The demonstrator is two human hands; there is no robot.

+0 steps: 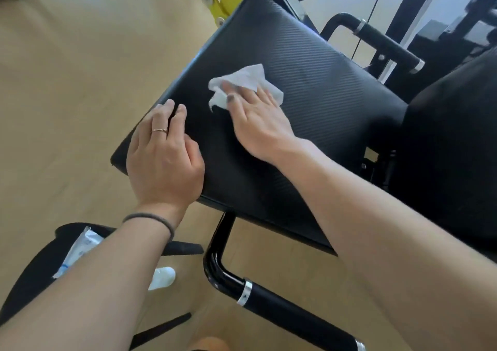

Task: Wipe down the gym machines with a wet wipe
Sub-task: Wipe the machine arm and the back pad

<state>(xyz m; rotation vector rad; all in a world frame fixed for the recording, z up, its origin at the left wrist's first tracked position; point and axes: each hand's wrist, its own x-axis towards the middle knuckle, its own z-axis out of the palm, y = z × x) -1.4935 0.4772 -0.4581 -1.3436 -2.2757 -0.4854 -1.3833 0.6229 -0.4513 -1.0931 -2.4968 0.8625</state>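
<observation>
White wet wipe (248, 82) under right hand (258, 125) fingers (265, 96)

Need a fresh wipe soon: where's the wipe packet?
Head view, lower left: the wipe packet lies on a black pad, partly hidden beneath the left forearm.

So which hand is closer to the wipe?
Right. The right hand presses flat on the wipe; the left hand rests on the pad's edge, apart from it.
</observation>
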